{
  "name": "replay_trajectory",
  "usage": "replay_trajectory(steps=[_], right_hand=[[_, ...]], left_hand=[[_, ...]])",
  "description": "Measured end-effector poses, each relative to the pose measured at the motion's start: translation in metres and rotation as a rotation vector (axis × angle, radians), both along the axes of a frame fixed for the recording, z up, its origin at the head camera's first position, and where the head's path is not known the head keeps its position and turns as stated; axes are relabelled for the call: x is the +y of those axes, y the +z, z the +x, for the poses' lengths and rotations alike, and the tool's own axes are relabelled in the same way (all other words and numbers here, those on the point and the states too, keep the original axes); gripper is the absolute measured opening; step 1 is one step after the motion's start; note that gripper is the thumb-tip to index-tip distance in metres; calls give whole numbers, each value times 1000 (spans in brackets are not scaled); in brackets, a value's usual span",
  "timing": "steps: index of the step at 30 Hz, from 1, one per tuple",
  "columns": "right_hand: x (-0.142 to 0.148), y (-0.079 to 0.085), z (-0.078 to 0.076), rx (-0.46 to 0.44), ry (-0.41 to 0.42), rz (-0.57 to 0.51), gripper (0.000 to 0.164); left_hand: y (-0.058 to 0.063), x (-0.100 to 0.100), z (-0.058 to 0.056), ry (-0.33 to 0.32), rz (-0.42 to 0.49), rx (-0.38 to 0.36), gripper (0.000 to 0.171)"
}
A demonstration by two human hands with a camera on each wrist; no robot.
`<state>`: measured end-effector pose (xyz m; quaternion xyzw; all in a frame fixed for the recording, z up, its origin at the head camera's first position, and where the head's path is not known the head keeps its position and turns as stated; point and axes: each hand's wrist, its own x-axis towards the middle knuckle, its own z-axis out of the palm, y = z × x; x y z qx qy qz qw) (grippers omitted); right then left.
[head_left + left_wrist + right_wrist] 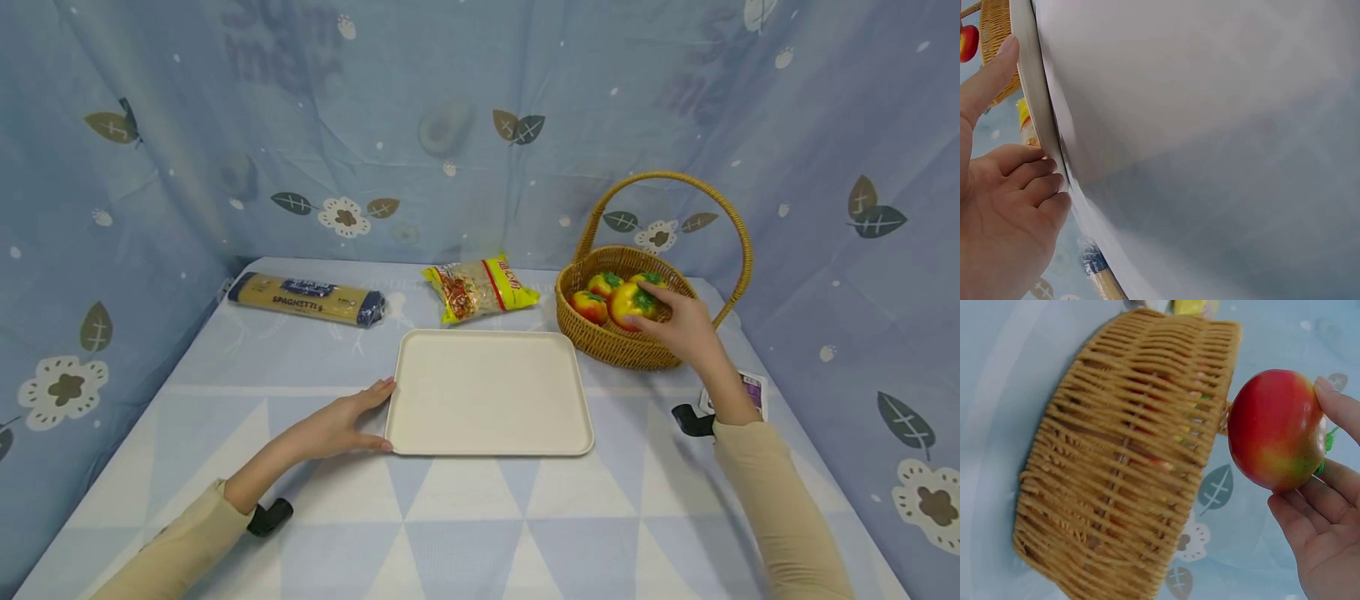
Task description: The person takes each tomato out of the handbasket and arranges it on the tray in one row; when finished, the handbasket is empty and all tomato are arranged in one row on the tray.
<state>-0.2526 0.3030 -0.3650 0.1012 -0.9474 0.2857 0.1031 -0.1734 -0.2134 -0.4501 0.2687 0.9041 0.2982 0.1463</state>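
My right hand holds a red-and-yellow persimmon-like fruit with a green leafy top, thumb on one side and fingers on the other. In the right wrist view, the fruit shows above the rim of the wicker basket. Three similar fruits, one of them a red-orange fruit, lie inside the basket. My left hand rests at the left edge of a cream rectangular tray, thumb by the near corner and fingertips against the rim. The tray lies flat and bears nothing.
A spaghetti pack lies at the back left. Behind the tray is a yellow-and-red food bag. The basket's tall arched handle rises over its opening. A small purple-and-white packet is partly hidden by my right wrist. Patterned curtains enclose the table.
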Motion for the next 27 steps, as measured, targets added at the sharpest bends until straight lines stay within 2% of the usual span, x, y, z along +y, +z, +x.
replay_trajectory(steps=[12, 27], right_hand=[[-23, -4, 1, 119, 92, 15, 62], [-45, -3, 5, 162, 148, 11, 65]], left_hand=[[-2, -1, 0, 9, 5, -10, 98], [-2, -1, -1, 9, -7, -13, 98]])
